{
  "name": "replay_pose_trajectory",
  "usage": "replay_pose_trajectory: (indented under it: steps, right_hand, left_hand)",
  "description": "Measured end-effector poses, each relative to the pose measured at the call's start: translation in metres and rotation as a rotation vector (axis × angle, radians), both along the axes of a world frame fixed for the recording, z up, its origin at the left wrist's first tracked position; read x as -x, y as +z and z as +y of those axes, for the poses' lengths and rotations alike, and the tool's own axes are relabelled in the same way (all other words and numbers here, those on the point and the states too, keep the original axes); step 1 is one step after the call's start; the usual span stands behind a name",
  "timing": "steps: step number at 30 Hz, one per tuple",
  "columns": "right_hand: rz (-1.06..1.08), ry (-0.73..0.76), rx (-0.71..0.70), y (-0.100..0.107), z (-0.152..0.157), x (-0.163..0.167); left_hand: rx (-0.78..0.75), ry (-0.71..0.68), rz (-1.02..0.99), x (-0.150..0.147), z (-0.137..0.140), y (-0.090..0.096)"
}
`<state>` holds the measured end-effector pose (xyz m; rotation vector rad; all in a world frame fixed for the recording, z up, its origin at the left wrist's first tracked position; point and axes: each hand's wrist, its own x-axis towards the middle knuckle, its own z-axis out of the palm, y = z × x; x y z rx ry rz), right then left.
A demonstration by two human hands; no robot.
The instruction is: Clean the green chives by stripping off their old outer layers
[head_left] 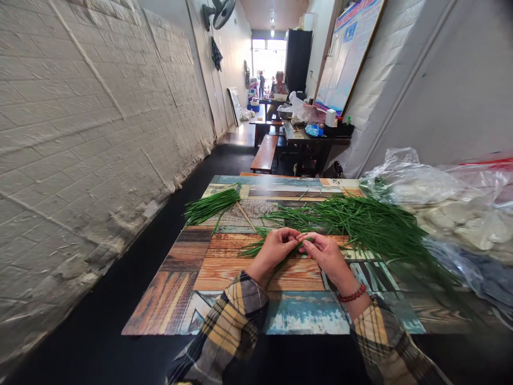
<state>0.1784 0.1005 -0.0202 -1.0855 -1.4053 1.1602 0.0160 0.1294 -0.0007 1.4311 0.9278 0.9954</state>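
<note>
My left hand (276, 247) and my right hand (323, 254) meet over the middle of the table, their fingertips pinched close together. Between them are a few green chives (252, 247), whose blades stick out to the left of my left hand. Just beyond my right hand spreads a large loose heap of chives (360, 222). A neat bundle of chives (212, 206) lies at the far left of the tabletop, with a thin wooden stick (245, 215) beside it. My fingers partly hide what they pinch.
The patchwork wood-pattern table (236, 275) is in front of me. Clear plastic bags (417, 182) crowd its right side. Beyond stand a bench (264, 152) and another table (296, 135) with bags on it. A person (279, 88) sits farther back. A brick-pattern wall runs along the left.
</note>
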Motion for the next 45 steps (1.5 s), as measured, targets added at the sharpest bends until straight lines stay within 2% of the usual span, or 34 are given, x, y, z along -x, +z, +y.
replay_pose_trajectory:
  steps: [6,12,18,22,35,45]
  right_hand:
    - [0.029,-0.068,0.053,0.0025,-0.0017,-0.0022]
    - [0.051,-0.024,0.101,0.0066,-0.0054,0.0022]
    - [0.022,-0.005,0.095,0.0056,-0.0054,0.0041]
    - [0.008,0.007,0.106,0.0043,-0.0052,0.0056]
    - [0.027,0.052,0.158,0.0045,-0.0059,0.0066]
    - [0.008,0.080,0.142,0.0016,-0.0051,0.0062]
  left_hand:
    - [0.038,0.160,-0.030,0.0031,0.0026,-0.0021]
    - [0.079,0.104,-0.117,0.0028,0.0001,0.0023]
    - [0.085,0.117,-0.061,0.0011,-0.0005,0.0013]
    - [0.026,0.136,-0.024,0.0009,0.0013,-0.0008]
    - [0.017,0.152,-0.046,0.0019,0.0029,-0.0013]
    - [0.014,0.158,-0.041,0.0025,0.0010,0.0019]
